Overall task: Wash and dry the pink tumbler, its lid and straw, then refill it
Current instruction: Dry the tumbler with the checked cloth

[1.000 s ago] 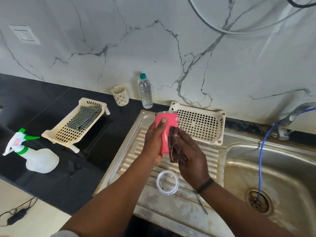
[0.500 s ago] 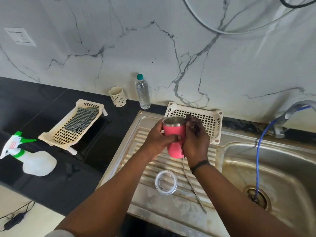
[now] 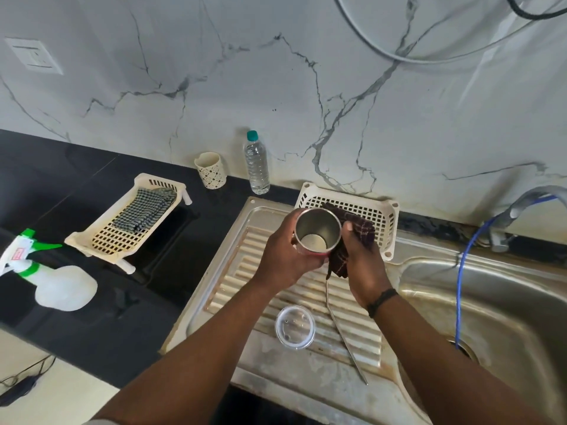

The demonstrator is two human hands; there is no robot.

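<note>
Drying step in progress, judging by the cloth: left hand (image 3: 283,256) is gripping the pink tumbler (image 3: 317,231) round its wall, fingers curled on the far side, thumb near the rim; tumbler is being held above the ribbed drainboard (image 3: 233,280), mouth tilted toward camera, steel inside visible, pink only showing at the lower edge. Right hand (image 3: 362,265) is clamping a dark checked cloth (image 3: 357,237) against the tumbler's right side, thumb on top, other fingers curled under the fabric. Handling est.: steel-lined, rigid, prob. light when empty, smooth wall likely slippery if wet, so a mid-body wrap grip is looking safest; rim pinch less secure. Clear lid (image 3: 295,327) is lying flat on the drainboard nearer the person, metal straw (image 3: 345,335) lying just beside it, both apart from the hands. Around: white basket (image 3: 383,216) right behind the tumbler, water bottle (image 3: 257,164) and patterned cup (image 3: 210,170) at the wall, second basket w/ checked towel (image 3: 142,210) and spray bottle (image 3: 49,280) to the left, sink basin (image 3: 506,302) w/ blue hose (image 3: 460,286) to the right. Nothing is blocking the hands; straw could roll if nudged.
</note>
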